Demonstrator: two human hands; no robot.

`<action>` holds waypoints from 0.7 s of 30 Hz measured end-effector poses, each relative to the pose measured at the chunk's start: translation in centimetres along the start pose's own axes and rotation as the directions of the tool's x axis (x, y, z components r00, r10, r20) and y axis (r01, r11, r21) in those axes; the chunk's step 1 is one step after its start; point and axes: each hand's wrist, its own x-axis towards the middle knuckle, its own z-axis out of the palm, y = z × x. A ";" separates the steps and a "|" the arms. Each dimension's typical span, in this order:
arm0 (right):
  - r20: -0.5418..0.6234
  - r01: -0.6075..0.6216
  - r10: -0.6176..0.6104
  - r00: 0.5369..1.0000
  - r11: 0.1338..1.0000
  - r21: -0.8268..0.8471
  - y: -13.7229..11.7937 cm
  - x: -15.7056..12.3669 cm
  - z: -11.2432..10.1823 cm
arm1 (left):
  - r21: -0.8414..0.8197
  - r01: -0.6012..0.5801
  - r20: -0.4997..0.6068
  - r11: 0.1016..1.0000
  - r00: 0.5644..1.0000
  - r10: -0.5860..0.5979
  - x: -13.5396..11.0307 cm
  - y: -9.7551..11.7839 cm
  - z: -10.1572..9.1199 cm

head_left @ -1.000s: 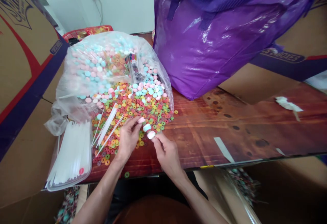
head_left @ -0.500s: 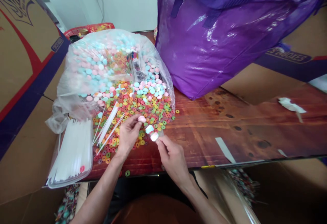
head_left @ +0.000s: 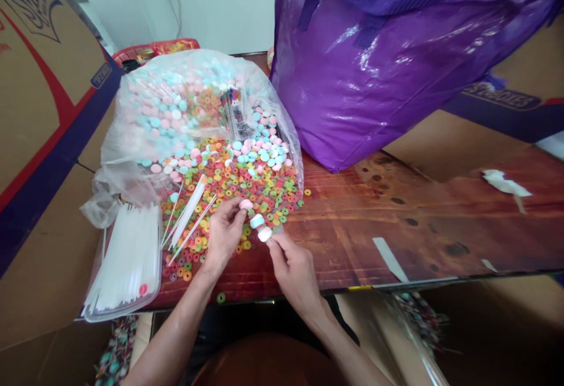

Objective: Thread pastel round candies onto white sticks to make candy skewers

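Note:
Between its thumb and fingers, my left hand (head_left: 224,230) pinches a pink marshmallow (head_left: 245,204). My right hand (head_left: 294,265) is closed on the lower end of a candy skewer (head_left: 259,228), whose stick is mostly hidden by my fingers. Blue-and-white and pink-and-white marshmallows are threaded on it, with small coloured pieces between. The pink marshmallow is just up and left of the skewer's top. Under and beyond my hands lie many gummy rings (head_left: 251,183) in red, orange, yellow and green. Behind these, pink, blue and white marshmallows (head_left: 264,152) spill from a clear plastic bag (head_left: 127,121).
White sticks (head_left: 127,257) fill a clear tray at the table's left front edge; several loose sticks (head_left: 189,210) lie on the rings. A large purple bag (head_left: 379,74) stands at the back right. Cardboard boxes (head_left: 44,139) flank the table (head_left: 352,221). Paper scraps (head_left: 390,258) lie right.
The pink marshmallow and the skewer are slightly nearer each other. Both hands keep their grips, and the whole view has shifted a little.

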 end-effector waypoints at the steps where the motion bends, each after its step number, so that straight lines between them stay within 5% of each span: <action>1: -0.001 -0.002 0.002 1.000 1.000 0.003 0.1 0.1 0.1 | 0.012 -0.015 0.009 1.000 1.000 0.015 0.0 -0.2 -0.1; 11: 0.028 -0.051 0.051 0.998 0.998 0.027 0.3 0.7 0.9 | 0.275 -0.210 0.075 0.938 0.978 0.197 -0.1 0.1 -0.7; 16: 0.018 -0.080 0.079 0.997 0.995 0.059 0.5 0.7 1.6 | 0.377 -0.370 0.142 0.849 0.929 0.341 -0.1 0.7 -0.9; 21: -0.008 -0.109 0.110 0.994 0.990 0.091 0.4 0.7 2.0 | 0.382 -0.395 0.190 0.835 0.918 0.347 -0.4 0.7 -0.9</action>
